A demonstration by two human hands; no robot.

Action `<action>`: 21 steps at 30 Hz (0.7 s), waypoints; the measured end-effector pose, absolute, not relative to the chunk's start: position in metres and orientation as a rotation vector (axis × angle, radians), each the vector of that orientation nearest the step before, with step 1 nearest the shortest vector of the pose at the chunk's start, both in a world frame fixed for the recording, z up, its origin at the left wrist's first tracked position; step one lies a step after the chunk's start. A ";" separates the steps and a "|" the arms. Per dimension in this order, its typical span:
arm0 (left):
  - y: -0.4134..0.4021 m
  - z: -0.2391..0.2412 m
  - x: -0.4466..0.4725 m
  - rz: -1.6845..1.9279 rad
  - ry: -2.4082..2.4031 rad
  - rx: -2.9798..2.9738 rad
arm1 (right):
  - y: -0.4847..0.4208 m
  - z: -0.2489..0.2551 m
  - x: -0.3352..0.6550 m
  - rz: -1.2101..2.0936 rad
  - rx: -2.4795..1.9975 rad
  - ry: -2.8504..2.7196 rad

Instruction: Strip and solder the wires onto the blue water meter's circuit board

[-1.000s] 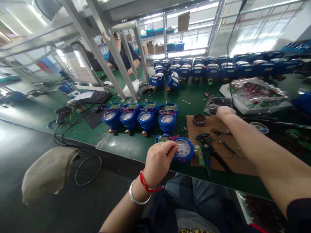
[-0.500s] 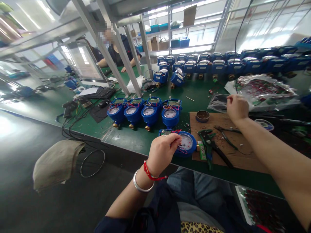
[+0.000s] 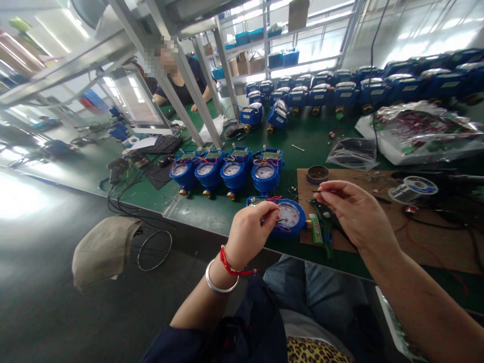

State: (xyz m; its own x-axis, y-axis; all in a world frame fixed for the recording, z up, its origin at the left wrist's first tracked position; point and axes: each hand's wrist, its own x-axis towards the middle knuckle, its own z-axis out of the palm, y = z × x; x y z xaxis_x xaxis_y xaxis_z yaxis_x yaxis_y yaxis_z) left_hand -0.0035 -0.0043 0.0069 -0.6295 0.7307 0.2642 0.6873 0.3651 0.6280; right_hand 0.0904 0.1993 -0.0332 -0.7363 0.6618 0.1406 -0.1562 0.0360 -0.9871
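Observation:
A blue water meter (image 3: 300, 209) lies on its side near the bench edge, its round dial up and thin red and purple wires across it. Over its left part, my left hand (image 3: 251, 229) is closed in a pinch on a thin wire, whose dark tip pokes out past the fingertips. My right hand (image 3: 353, 212) hovers right of the meter above the cutting tool, thumb and fingers pinched on a short thin dark piece (image 3: 316, 191). Beside the brass fitting lie a green-and-white glue box (image 3: 315, 228) and a green-handled cutting tool (image 3: 325, 237), partly covered by my right hand.
Several open blue meters (image 3: 231, 170) stand in a row behind. A round tin (image 3: 317, 174), solder spool (image 3: 414, 189) and cardboard sheet (image 3: 434, 244) lie to the right. Beyond are a clear bag (image 3: 353, 153), bagged circuit boards (image 3: 427, 131) and more meters. A person sits across the bench.
My right hand has come back from the clear bag toward the meter, now with a thin dark piece in its fingertips. My left hand stays at the meter. The pliers are now hidden behind my right hand.

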 end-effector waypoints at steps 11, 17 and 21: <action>-0.003 0.005 -0.001 1.090 2.584 1.330 | 0.161 -0.017 0.094 1.435 -0.246 -2.115; -0.002 0.005 0.000 1.057 2.597 1.347 | 0.156 -0.021 0.092 1.371 -0.236 -2.146; -0.003 0.004 -0.001 1.035 2.604 1.384 | 0.153 -0.018 0.092 1.240 -0.181 -2.207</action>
